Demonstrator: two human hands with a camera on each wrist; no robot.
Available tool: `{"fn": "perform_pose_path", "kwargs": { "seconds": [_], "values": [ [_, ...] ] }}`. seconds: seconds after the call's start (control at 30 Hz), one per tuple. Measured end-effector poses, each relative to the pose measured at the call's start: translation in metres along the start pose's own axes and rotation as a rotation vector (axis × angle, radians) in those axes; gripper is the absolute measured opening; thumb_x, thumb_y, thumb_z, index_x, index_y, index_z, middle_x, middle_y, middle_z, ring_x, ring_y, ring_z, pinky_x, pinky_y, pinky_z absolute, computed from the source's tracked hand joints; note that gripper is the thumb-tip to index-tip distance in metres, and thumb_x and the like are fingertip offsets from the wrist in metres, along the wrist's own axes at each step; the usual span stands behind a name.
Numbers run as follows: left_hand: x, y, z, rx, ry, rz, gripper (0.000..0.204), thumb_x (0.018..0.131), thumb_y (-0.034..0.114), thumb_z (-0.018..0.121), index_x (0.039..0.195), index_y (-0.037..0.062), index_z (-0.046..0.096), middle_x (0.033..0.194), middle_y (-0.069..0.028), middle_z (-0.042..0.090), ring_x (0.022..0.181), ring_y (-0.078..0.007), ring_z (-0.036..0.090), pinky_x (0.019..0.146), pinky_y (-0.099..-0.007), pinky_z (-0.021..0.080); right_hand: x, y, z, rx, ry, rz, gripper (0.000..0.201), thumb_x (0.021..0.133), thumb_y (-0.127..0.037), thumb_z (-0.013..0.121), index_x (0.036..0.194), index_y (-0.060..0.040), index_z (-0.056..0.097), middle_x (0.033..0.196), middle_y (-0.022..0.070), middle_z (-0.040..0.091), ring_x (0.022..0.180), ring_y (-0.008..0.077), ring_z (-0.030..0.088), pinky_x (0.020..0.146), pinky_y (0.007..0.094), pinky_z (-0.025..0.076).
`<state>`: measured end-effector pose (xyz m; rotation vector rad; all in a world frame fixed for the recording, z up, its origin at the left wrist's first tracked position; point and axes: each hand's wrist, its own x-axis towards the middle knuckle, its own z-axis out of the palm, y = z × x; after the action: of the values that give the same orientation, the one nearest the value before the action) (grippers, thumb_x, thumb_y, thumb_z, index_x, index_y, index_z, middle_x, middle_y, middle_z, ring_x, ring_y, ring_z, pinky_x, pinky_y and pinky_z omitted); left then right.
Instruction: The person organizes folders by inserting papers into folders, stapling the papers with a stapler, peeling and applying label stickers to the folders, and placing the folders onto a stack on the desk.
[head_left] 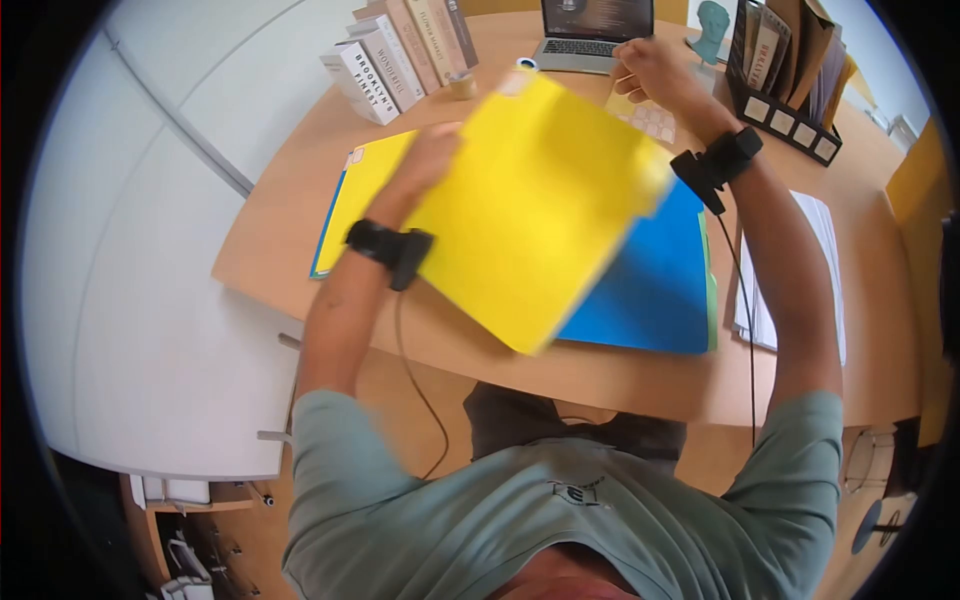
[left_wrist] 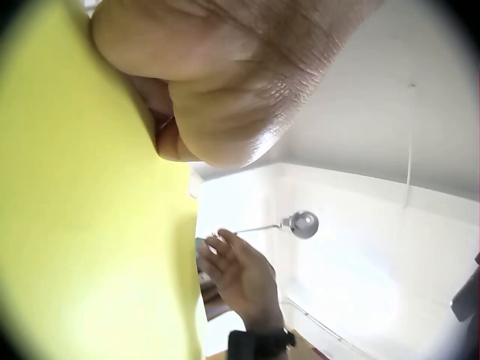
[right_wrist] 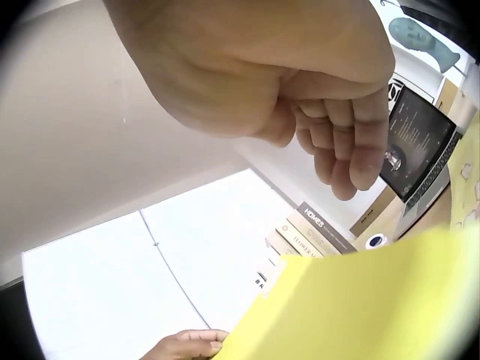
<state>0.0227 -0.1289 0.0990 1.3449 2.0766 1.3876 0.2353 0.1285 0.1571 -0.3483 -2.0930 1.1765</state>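
Clearly, left grip (head_left: 428, 162) holds a yellow folder (head_left: 530, 210) — right grip (head_left: 658, 76) apart.

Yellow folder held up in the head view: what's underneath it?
A blue folder shows at right, a green edge beyond it; another yellow folder shows at left. The raised folder covers the middle, so what lies there cannot be seen.

The folder (head_left: 540, 200) in the left fingers (right_wrist: 204, 337) is looking like smooth card; beyond the right fingers (right_wrist: 367, 154), the laptop (head_left: 572, 63) is showing metal, the desk (head_left: 268, 220) below matt wood.
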Motion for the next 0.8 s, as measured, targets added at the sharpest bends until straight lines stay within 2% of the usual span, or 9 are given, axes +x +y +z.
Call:
{"fn": "perform_pose_path", "kwargs": {
  "seconds": [0.1, 0.2, 0.33, 0.47, 0.57, 0.63, 0.7, 0.77, 0.8],
  "values": [
    [-0.015, -0.036, -0.074, 0.039, 0.276, -0.137, 0.024, 0.093, 0.014, 0.044, 0.086, -0.0023, 0.061, 0.077, -0.0014, 0.058, 0.069, -0.0102, 0.051, 0.062, -0.0288, 0.042, -0.028, -0.004, -0.022, -0.083, -0.025, 0.087, 0.027, 0.096, -0.020, 0.050, 0.100, 0.0042, 0.062, 0.088, 0.0117, 0.067, 0.075, 0.0176, 0.065, 0.065, 0.0280, 0.054],
    [-0.017, -0.114, -0.156, 0.176, 0.421, -0.298, 0.023, 0.089, 0.012, 0.044, 0.081, -0.0041, 0.057, 0.074, -0.0060, 0.057, 0.068, -0.0135, 0.050, 0.059, -0.0339, 0.039, -0.052, 0.000, -0.041, -0.092, -0.120, 0.226, 0.027, 0.095, -0.020, 0.050, 0.104, 0.0040, 0.061, 0.088, 0.0090, 0.065, 0.078, 0.0152, 0.062, 0.068, 0.0277, 0.053],
    [-0.031, -0.150, -0.192, 0.247, 0.540, -0.425, 0.025, 0.086, 0.013, 0.044, 0.083, -0.0086, 0.056, 0.075, -0.0115, 0.057, 0.069, -0.0195, 0.051, 0.060, -0.0388, 0.040, -0.080, 0.012, -0.055, -0.110, -0.123, 0.299, 0.028, 0.095, -0.021, 0.051, 0.104, 0.0037, 0.060, 0.088, 0.0074, 0.063, 0.078, 0.0130, 0.059, 0.070, 0.0284, 0.052],
    [-0.036, -0.173, -0.199, 0.236, 0.602, -0.514, 0.024, 0.082, 0.010, 0.046, 0.083, -0.0115, 0.057, 0.075, -0.0140, 0.057, 0.065, -0.0228, 0.055, 0.058, -0.0420, 0.042, -0.098, 0.015, -0.065, -0.106, -0.137, 0.378, 0.026, 0.095, -0.021, 0.052, 0.105, 0.0023, 0.060, 0.090, 0.0068, 0.063, 0.079, 0.0127, 0.059, 0.072, 0.0286, 0.052],
    [-0.035, -0.192, -0.206, 0.474, 0.475, -0.515, 0.028, 0.085, 0.013, 0.048, 0.087, -0.0125, 0.058, 0.077, -0.0166, 0.059, 0.070, -0.0246, 0.058, 0.061, -0.0425, 0.043, -0.102, 0.030, -0.076, -0.076, -0.178, 0.416, 0.039, 0.098, -0.025, 0.053, 0.122, 0.0049, 0.051, 0.100, 0.0102, 0.063, 0.090, 0.0164, 0.061, 0.077, 0.0302, 0.052],
    [-0.028, -0.216, -0.223, 0.699, 0.452, -0.331, 0.030, 0.086, 0.017, 0.051, 0.090, -0.0114, 0.059, 0.081, -0.0216, 0.061, 0.071, -0.0274, 0.057, 0.067, -0.0394, 0.044, -0.109, 0.036, -0.080, 0.005, -0.202, 0.410, 0.039, 0.098, -0.025, 0.053, 0.123, 0.0048, 0.051, 0.100, 0.0105, 0.063, 0.091, 0.0170, 0.061, 0.077, 0.0310, 0.053],
    [-0.011, -0.210, -0.200, 0.752, 0.433, -0.200, 0.032, 0.088, 0.020, 0.054, 0.094, -0.0099, 0.061, 0.083, -0.0224, 0.063, 0.073, -0.0273, 0.058, 0.071, -0.0368, 0.046, -0.117, 0.036, -0.084, 0.072, -0.211, 0.416, 0.039, 0.098, -0.025, 0.053, 0.124, 0.0053, 0.050, 0.101, 0.0119, 0.062, 0.093, 0.0192, 0.062, 0.081, 0.0347, 0.054],
    [-0.004, -0.134, -0.154, 0.658, 0.426, -0.155, 0.031, 0.091, 0.021, 0.057, 0.096, -0.0081, 0.063, 0.084, -0.0190, 0.065, 0.075, -0.0245, 0.061, 0.072, -0.0347, 0.048, -0.124, 0.029, -0.082, 0.185, -0.205, 0.453, 0.041, 0.099, -0.026, 0.053, 0.124, 0.0062, 0.049, 0.105, 0.0129, 0.061, 0.098, 0.0215, 0.061, 0.085, 0.0384, 0.055],
    [0.006, -0.122, -0.131, 0.391, 0.391, -0.092, 0.029, 0.092, 0.021, 0.057, 0.098, -0.0062, 0.065, 0.087, -0.0150, 0.067, 0.078, -0.0212, 0.062, 0.075, -0.0326, 0.049, -0.126, 0.025, -0.080, 0.184, -0.173, 0.481, 0.041, 0.099, -0.026, 0.053, 0.124, 0.0062, 0.049, 0.106, 0.0130, 0.061, 0.100, 0.0220, 0.060, 0.086, 0.0393, 0.054]
  ]
}}
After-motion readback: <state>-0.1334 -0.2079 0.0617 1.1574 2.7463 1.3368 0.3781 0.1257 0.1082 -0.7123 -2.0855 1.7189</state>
